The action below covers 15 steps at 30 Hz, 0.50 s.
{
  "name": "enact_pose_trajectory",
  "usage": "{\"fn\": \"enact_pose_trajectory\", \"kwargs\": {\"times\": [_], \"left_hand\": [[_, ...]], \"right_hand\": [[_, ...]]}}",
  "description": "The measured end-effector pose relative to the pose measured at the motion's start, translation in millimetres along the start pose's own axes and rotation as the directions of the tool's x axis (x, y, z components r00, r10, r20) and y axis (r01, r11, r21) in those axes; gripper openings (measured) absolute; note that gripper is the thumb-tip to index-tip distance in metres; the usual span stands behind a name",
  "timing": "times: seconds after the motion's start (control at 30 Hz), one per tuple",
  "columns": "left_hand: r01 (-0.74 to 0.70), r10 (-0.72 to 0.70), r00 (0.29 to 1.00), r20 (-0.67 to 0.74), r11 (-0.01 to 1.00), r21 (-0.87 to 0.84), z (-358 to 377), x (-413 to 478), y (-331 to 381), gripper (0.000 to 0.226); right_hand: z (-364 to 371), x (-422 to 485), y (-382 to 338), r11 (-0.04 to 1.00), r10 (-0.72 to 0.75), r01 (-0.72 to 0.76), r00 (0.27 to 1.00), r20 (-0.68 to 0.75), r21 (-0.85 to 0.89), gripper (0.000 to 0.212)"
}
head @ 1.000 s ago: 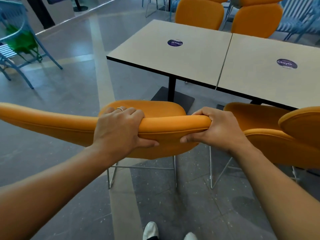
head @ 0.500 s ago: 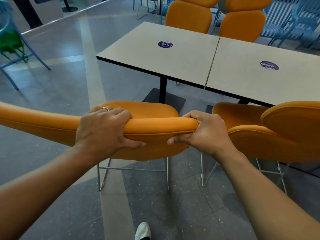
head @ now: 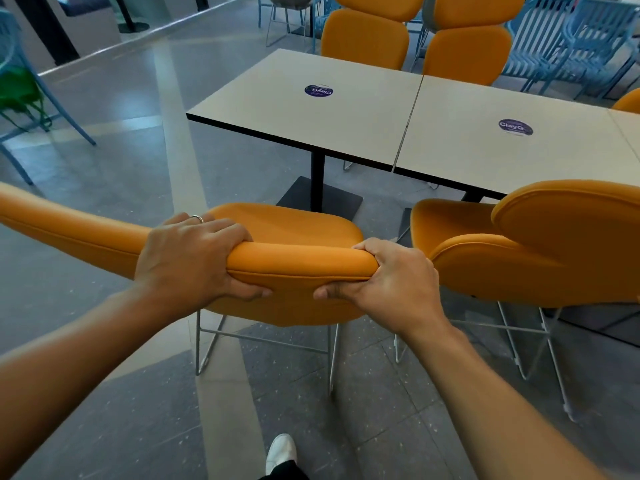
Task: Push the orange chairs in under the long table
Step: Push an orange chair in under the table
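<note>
— While both hands are on it, where does the orange chair (head: 298, 261) stand?

— On the near side of the long desk (head: 346, 129), backrest towards the person. Its seat is still out from under the top, close to the black pedestal base (head: 318, 199).

— And the grip?

— The left hand (head: 187, 261) clasps the top of the backrest, its fingers (head: 221, 232) curled over the padded rim and the thumb underneath. A ring (head: 197, 218) shows on one finger. The right hand (head: 394, 282) grasps the rim's right end the same way, fingers (head: 372, 249) over the top, thumb pressed below.

— Any other seating?

— A second orange chair (head: 540, 258) stands just beside the first, on the right. Its seat front comes up to the desk's near edge; whether it goes under, I cannot tell. Two more orange chairs (head: 365, 38) stand against the far side, with blue slatted chairs (head: 561, 39) behind them.

— What's on the desk?

— Only round purple stickers (head: 319, 90), one on each panel. A white shoe (head: 281, 452) shows on the grey floor (head: 114, 188) below.
</note>
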<state>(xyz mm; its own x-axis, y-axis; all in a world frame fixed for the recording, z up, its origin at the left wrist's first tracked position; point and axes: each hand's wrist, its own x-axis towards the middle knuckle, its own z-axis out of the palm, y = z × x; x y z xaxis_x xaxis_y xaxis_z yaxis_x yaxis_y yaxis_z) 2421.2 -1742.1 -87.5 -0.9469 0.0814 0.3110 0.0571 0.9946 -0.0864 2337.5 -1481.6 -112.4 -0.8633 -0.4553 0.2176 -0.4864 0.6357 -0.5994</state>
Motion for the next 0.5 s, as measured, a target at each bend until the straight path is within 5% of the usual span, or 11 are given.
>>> {"fn": "enact_pose_trajectory", "kwargs": {"times": [0.5], "left_hand": [[-0.038, 0.037, 0.999, -0.035, 0.999, -0.008, -3, 7, 6, 0.072]], "right_hand": [[-9, -6, 2, 0.996, 0.034, -0.034, 0.999, -0.004, -0.079, 0.076]]}}
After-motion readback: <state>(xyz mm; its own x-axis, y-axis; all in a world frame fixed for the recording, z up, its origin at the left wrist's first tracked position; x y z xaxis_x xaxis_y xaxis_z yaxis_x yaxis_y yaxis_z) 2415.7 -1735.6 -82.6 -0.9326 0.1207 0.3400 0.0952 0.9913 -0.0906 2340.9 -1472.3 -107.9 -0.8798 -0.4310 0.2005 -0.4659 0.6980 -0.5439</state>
